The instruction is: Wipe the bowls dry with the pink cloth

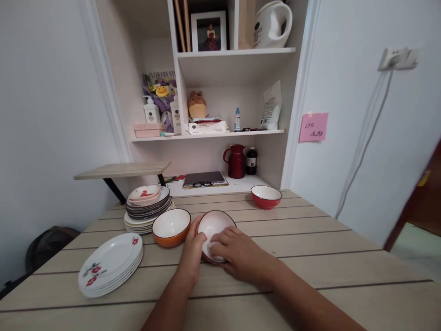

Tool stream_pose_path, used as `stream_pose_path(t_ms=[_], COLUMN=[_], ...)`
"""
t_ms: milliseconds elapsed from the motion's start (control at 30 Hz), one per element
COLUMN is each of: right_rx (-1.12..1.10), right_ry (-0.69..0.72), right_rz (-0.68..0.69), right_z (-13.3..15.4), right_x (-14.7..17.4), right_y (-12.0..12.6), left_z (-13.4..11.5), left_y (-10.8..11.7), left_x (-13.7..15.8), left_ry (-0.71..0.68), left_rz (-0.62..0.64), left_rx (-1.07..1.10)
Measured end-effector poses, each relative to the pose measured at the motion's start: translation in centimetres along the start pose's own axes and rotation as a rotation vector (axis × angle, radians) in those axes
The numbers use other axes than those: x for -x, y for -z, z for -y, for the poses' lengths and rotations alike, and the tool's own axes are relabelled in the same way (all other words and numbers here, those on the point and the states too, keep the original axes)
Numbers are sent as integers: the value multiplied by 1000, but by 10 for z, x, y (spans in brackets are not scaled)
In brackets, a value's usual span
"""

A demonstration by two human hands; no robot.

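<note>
Both hands are on a white-lined bowl [214,224] with a dark rim, tilted over the middle of the table. My left hand [193,250] grips its left side, thumb over the rim and fingers behind the orange outside. The fingers of my right hand [237,250] curl over the near right rim, with their tips inside the bowl. Just left of my left hand stands an orange bowl [171,224], upright and white inside. A red bowl [266,197] sits apart at the far right of the table. Whether a second bowl is nested under the held one, I cannot tell.
A stack of oval flowered plates [110,264] lies at the left. Behind it is a taller pile of plates and dishes [148,209], beside a small raised stand [122,170]. Shelves at the back hold a red jug [236,162] and a laptop [204,178].
</note>
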State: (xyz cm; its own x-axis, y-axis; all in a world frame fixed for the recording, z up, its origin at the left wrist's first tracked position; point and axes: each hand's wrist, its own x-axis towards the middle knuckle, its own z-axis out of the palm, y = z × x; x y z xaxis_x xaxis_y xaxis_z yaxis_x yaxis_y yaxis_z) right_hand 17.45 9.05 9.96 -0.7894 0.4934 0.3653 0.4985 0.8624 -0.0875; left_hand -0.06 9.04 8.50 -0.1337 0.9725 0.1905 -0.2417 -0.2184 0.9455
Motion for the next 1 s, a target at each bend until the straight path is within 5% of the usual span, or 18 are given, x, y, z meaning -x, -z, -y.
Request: stream_pose_path(t_ms=[200,533,800,1000], right_rx=[113,-66,38,116], right_ry=[-59,-211,9,50], right_rz=[23,-79,29,9], right_z=[5,17,-6,-13], right_x=[1,-11,1,7], right_y=[-7,-25,-4,-2], left_z=[2,6,9,8], left_y=[0,2,0,-2], left_x=[0,-5,-5,-5], left_ry=[60,34,-181,-138], left_rz=[-9,11,-73,-69], left_rx=[67,85,-168,-151])
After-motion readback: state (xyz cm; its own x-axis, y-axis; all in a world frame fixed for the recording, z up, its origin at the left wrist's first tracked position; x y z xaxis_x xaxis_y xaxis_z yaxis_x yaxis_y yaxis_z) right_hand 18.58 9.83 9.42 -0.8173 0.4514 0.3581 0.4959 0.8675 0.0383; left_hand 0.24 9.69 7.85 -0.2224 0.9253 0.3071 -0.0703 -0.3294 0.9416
